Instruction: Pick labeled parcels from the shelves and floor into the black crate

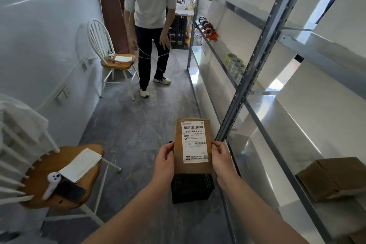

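Left hand [165, 161], right hand [220, 159], both curled

Grey stone floor [126, 130]: black crate [190, 190] stands directly beneath the grip. Metal shelving [250, 79], right of the grip: cardboard box [332, 178] on a low shelf. Wooden chair seat [49, 172], left of the grip: paper sheets [81, 164], phone [69, 191].

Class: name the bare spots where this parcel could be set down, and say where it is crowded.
Free for the parcel: the grey floor between the near chair and the shelving upright; the shelf board beside the brown box. Crowded: the chair seat, carrying paper, phone and toy; the far aisle, where a person stands.
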Demonstrator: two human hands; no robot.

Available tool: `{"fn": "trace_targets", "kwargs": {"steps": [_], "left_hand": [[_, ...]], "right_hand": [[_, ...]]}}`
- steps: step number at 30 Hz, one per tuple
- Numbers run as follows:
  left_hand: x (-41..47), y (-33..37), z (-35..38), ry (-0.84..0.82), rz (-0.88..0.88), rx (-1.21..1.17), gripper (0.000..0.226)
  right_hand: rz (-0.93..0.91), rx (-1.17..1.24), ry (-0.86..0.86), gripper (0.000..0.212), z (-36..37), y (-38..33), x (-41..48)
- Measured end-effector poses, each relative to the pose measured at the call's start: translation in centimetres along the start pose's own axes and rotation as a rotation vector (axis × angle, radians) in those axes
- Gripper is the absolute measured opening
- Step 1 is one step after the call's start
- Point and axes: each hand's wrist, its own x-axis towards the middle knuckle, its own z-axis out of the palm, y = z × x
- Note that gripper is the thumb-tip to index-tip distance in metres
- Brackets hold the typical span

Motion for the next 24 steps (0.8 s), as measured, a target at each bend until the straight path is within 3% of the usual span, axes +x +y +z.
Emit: {"fn": "trace_targets", "kwargs": {"steps": [11,24], "left_hand": [[4.7,4.1,4.4,0.097,0.039,0.045,0.026],[7.8,4.0,8.8,0.173,0.029,0.04,0.021]], "right_hand": [[-0.035,0.023,-0.104,0.016,-1.1,-4.0,7.4],[0.018,0.051,-0.194,0.018,-2.9,-3.8,13.4]]}}
